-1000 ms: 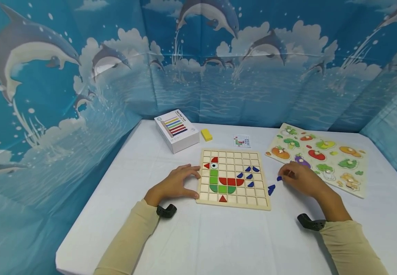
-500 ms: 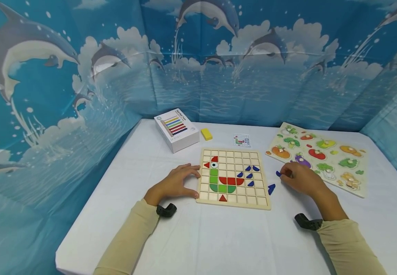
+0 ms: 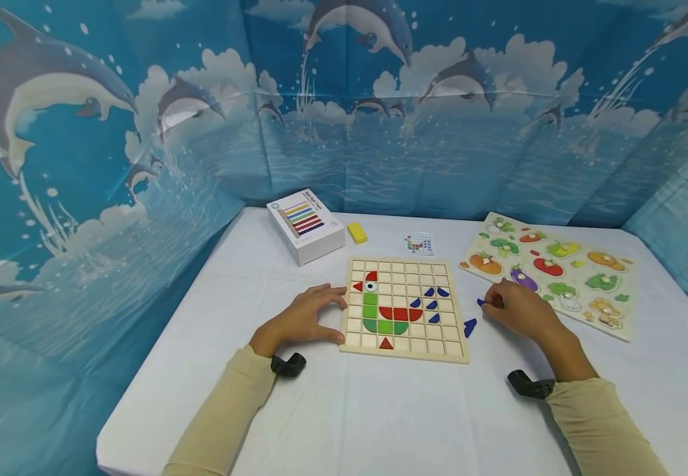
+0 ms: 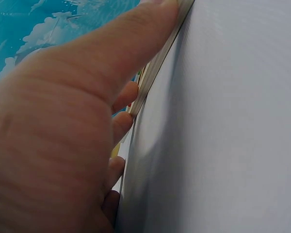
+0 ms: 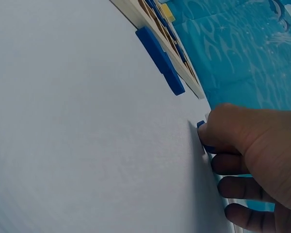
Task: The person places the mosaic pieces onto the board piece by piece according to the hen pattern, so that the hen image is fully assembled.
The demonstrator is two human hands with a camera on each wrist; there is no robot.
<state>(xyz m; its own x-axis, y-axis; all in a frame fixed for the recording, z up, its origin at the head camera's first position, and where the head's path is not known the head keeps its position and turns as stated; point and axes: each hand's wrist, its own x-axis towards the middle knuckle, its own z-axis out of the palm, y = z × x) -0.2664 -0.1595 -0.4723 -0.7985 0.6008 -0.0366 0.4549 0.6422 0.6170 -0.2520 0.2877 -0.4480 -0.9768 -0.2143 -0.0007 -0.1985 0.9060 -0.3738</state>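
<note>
A wooden grid board carries red, green and blue pieces and a round eye piece, laid out like a bird. Against the board's left edge rest the thumb and fingertips of my left hand, spread apart; the left wrist view shows the thumb touching the board's side. Right of the board, my right hand pinches a small blue puzzle piece between thumb and finger, low over the cloth. In the right wrist view this blue piece is partly hidden by the thumb. Other blue pieces lie beside the board's right edge.
Behind the board lie a small pattern card and a yellow block. A white box stands at the back left. The vegetable puzzle board lies at the back right, close to my right hand. A dolphin-print curtain hangs behind the table.
My right hand has shifted slightly left, and the blue piece in its fingers has turned and moved a little up and left. The left hand stays at the board's edge.
</note>
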